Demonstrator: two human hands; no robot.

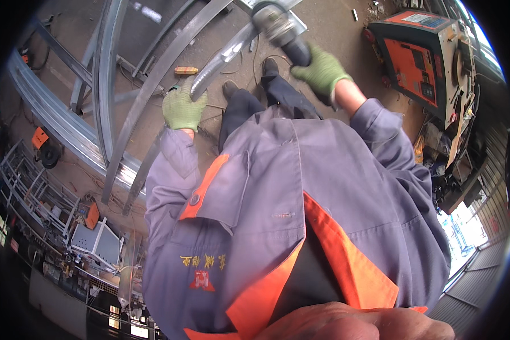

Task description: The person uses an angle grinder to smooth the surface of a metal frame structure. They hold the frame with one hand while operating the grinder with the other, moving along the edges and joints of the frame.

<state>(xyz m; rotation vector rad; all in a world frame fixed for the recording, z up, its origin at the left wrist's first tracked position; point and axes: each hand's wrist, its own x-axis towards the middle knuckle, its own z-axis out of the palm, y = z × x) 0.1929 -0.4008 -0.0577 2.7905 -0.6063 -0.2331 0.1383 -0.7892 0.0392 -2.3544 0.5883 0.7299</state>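
My right hand (323, 72), in a green work glove, is closed round the dark handle of an angle grinder (279, 27). The grinder is blurred, and its head is over the far end of a shiny metal bar (224, 56). At the near end of that bar is my left hand (184, 106), also in a green glove, with its fingers and thumb wrapped about the bar's edge. Part of those fingers is hidden. A small yellow-orange object (186, 71) lies just beyond the left hand.
Long metal beams (103, 85) and a curved flat strip (153, 79) stretch across the left side. An orange-and-black boxed machine (411, 65) stands at the far right. Thin cables trail over the brown floor (345, 34). Metal frames (37, 192) are at the lower left.
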